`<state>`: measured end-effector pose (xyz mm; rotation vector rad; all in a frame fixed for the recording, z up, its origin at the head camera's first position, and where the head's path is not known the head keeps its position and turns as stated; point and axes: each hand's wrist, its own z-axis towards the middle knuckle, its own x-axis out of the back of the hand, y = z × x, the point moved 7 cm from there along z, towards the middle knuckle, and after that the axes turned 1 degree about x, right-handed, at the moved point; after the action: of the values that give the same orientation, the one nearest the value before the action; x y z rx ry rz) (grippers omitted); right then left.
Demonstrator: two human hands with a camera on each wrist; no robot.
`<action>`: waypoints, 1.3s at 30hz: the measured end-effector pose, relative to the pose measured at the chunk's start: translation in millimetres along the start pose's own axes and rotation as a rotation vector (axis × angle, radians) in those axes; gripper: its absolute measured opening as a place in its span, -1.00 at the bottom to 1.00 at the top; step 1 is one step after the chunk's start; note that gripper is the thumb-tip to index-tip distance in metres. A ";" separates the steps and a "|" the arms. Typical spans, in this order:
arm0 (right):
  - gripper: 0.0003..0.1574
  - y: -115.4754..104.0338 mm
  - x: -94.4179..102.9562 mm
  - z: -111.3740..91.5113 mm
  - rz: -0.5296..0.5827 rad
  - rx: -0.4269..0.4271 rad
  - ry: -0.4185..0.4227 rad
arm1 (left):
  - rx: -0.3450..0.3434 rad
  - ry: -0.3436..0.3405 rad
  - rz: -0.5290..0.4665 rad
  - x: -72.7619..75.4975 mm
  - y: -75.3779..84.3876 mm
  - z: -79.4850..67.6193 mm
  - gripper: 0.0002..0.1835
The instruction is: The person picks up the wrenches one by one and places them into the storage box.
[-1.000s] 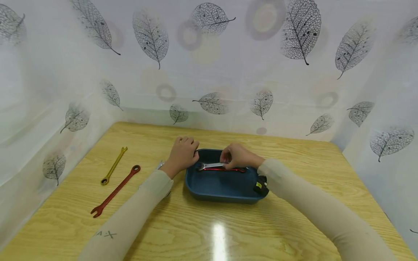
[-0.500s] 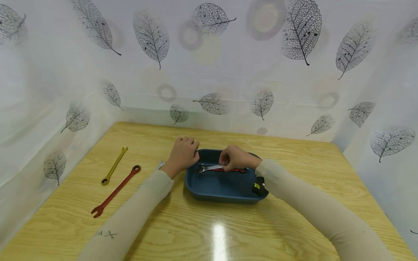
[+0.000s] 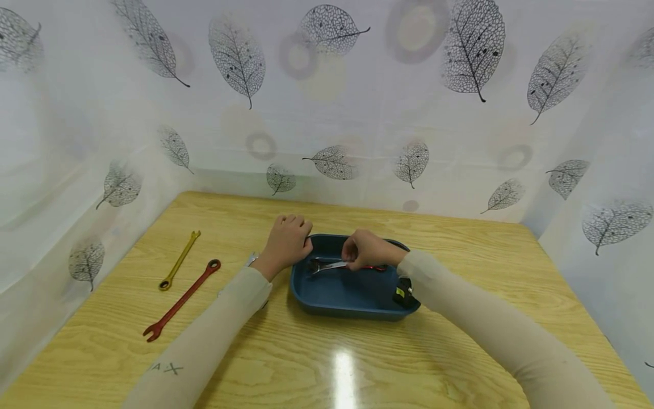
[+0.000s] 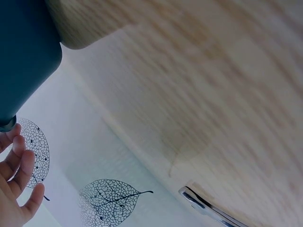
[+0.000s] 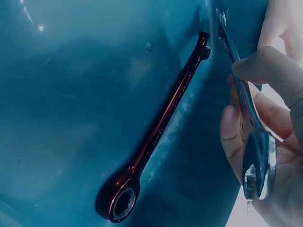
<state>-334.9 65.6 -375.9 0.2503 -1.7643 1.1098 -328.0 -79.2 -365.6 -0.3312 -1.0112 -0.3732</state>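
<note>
My right hand reaches into the blue plastic bin and pinches a silver combination wrench between thumb and fingers. The right wrist view shows this wrench slanting up past the thumb, one end by the palm. Below it on the bin floor lies a metallic red ratcheting wrench, apart from the hand. At the bin's back left corner, my left hand holds the rim, its thumb side against the edge. Its curved fingers appear at the rim in the left wrist view.
Left of the bin, a gold wrench and a longer dull red wrench lie on the wooden table. Another silver metal piece lies partly hidden beneath my left forearm. A leaf-print sheet hangs around the table's back and sides.
The silver wrench has tilted in my right hand, its left end swinging toward the bin's front. My right hand has shifted slightly left. The left hand keeps its place on the rim.
</note>
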 end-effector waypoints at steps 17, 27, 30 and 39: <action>-0.92 3.4 -6.6 2.4 -0.006 -0.027 -0.024 | 0.002 -0.008 0.002 -1.1 0.1 -1.0 -0.89; -0.93 4.3 -10.1 3.5 -0.010 -0.045 -0.039 | 0.005 -0.011 0.003 -0.4 0.5 -1.2 -0.88; -0.93 3.5 -10.3 3.2 -0.009 -0.046 -0.041 | 0.005 -0.010 0.002 0.1 0.7 -0.9 -0.89; -0.92 5.2 -11.2 3.1 -0.029 -0.060 -0.046 | -0.001 0.002 -0.014 1.3 0.8 -0.5 -0.89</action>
<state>-334.6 62.7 -388.3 0.2662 -1.8263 1.0367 -326.6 -78.9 -364.8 -0.3251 -1.0122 -0.3866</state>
